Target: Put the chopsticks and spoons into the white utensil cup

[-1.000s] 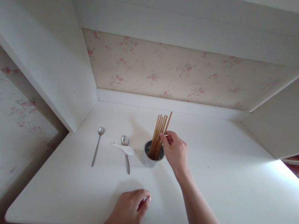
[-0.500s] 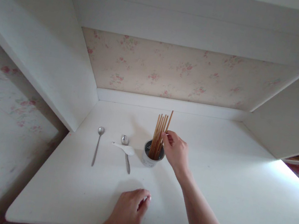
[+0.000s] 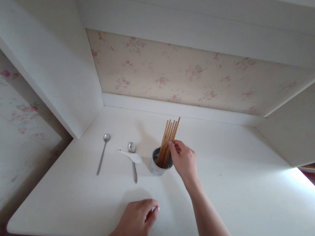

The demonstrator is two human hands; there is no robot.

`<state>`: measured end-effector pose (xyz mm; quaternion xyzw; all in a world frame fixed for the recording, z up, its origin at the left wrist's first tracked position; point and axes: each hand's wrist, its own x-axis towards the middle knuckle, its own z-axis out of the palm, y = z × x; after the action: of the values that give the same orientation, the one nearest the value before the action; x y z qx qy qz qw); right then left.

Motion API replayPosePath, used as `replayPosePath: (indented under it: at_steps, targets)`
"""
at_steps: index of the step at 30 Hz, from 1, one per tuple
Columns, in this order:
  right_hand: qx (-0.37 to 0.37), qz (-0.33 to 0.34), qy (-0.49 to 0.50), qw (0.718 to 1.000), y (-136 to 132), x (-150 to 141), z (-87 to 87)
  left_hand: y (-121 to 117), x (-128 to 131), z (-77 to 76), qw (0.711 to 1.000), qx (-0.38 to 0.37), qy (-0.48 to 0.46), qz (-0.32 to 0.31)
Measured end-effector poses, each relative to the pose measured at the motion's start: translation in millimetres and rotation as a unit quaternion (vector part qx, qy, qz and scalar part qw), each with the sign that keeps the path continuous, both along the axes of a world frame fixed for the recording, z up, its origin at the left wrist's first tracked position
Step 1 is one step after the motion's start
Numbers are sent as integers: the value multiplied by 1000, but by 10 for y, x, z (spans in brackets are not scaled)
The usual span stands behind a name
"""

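Note:
Several wooden chopsticks [image 3: 166,139] stand upright, leaning slightly, in a white patterned cup [image 3: 158,171] with a dark inside. My right hand [image 3: 182,157] reaches over the cup's right rim, thumb and fingers closed on the rightmost chopstick [image 3: 178,124], which rises a little above the others. Its lower end is down among the rest in the cup, partly hidden by my fingers. Closer to me, my left hand [image 3: 138,216] rests on the table in a loose fist, and nothing shows in its fingers.
Left of the cup, a white ceramic spoon [image 3: 135,157] lies across a metal spoon [image 3: 134,173]. Farther left is a long-handled metal spoon [image 3: 102,157]. White panels bound the white table [image 3: 221,208] at the left, right and back, with a shelf above.
My right hand has shifted slightly left and the held chopstick has come down a little, closer to the others and more upright. My left hand has stayed still.

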<state>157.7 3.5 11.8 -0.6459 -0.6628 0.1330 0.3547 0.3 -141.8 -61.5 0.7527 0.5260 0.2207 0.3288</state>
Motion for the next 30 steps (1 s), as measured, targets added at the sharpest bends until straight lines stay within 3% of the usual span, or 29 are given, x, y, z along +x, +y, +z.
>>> replayPosePath:
  at_steps: [7, 12, 17, 22, 26, 30]
  targets:
    - [-32, 7, 58, 998, -42, 40, -23, -12, 14, 3, 1000, -10, -14, 6]
    - [-49, 1, 188, 981, -124, 194, -175, 71, -93, 128, 997, -51, -57, 28]
    - [-58, -24, 273, 960, -207, 393, -475, 485, -630, 306, 988, 5, 14, 153]
    - [-91, -20, 301, 949, -269, 470, -825, 1062, -1357, 296, 933, 41, 187, 304]
    - [-108, 6, 299, 948, -297, 469, -954, 1365, -1690, 165, 902, -15, 309, 302]
    - [-112, 33, 273, 955, -326, 462, -938, 1527, -1764, 61, 894, -44, 339, 290]
